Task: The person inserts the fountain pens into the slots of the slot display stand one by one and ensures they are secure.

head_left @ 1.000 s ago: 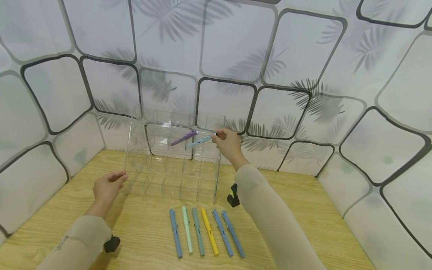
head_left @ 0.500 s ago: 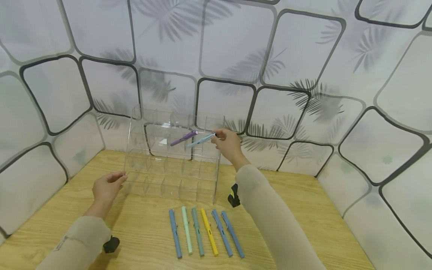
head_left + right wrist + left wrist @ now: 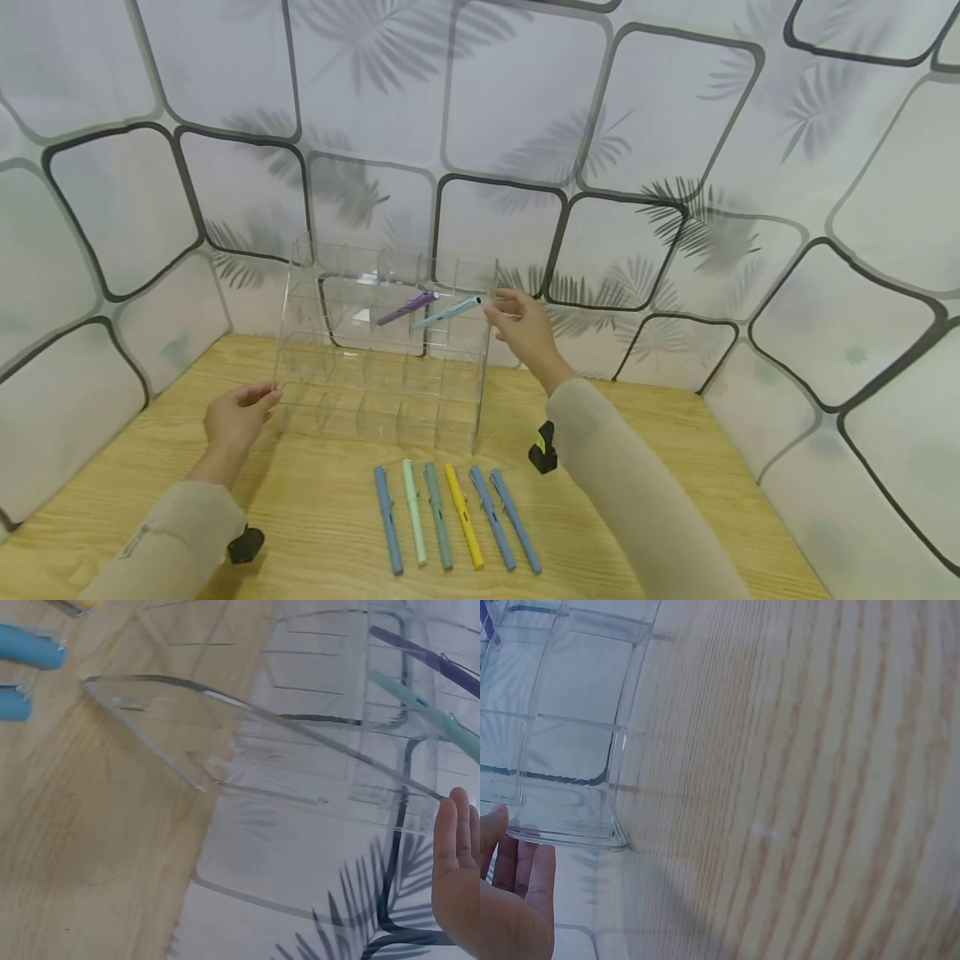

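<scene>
Right hand has drawn back from the light blue pen to the clear rack's right edge, relaxed and holding nothing. That pen slants beside the purple pen high on the rack, which apparently keeps both propped. At the rack's left edge, the left hand pinches its side, probably for steadiness; six pens lie in front of the rack.

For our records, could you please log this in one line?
left hand: holds rack at left edge; right hand: by rack's right edge; purple pen, light-blue pen: in rack; six pens: on table
</scene>
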`<action>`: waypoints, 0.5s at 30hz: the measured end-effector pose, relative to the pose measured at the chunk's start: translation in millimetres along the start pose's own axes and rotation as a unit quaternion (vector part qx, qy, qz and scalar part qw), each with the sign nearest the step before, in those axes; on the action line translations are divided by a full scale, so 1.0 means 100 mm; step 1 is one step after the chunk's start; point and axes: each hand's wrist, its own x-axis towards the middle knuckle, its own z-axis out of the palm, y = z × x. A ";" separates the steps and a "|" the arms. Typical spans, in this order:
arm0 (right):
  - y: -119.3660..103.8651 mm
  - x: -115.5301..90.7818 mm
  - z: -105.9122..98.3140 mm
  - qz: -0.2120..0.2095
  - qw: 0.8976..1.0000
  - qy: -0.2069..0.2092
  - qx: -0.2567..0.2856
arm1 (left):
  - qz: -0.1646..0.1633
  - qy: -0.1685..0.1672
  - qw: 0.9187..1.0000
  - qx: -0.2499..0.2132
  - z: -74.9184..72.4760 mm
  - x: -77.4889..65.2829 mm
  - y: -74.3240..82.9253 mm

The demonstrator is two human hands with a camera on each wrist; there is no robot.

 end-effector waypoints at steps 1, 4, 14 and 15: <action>0.03 -0.02 -0.01 0.000 1.000 0.000 0.003 | 0.000 0.001 1.000 0.000 0.00 0.00 0.00; 0.10 -0.13 -0.03 0.000 1.000 0.007 0.013 | 0.003 0.003 1.000 0.002 -0.01 0.00 0.01; 0.44 -0.59 -0.04 0.010 0.999 0.034 0.002 | 0.007 0.004 1.000 0.000 0.00 0.00 0.00; 0.48 -0.63 -0.04 0.011 0.999 0.033 -0.001 | 0.007 0.004 1.000 0.000 0.00 0.00 -0.01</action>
